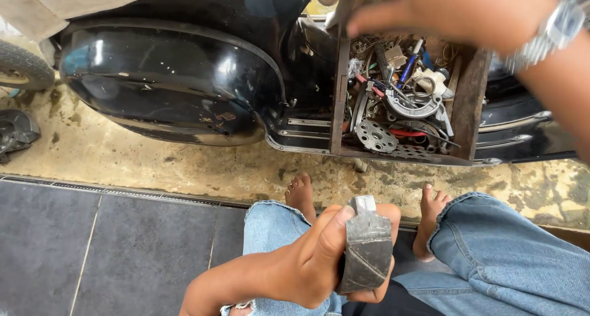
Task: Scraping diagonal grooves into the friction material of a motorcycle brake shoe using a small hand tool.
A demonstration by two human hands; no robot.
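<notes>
My left hand [301, 261] is low in the middle of the view, over my knees. It grips a grey, curved metal brake shoe [367, 248] with a dark lining, thumb pressed on its upper edge. My right hand [455, 9], blurred and wearing a metal wristwatch [553, 30], is at the top right. It hovers over an open wooden box [470, 95] full of parts. Its fingers are curled near a grey shape at the frame's top edge. Whether they hold anything is unclear.
The box rests on the floorboard of a black scooter [172, 76] and holds a perforated round plate [376, 136], cables and several tools. My bare feet [301, 196] stand on stained concrete beside dark tiles [92, 248]. A tyre [21, 67] shows at the far left.
</notes>
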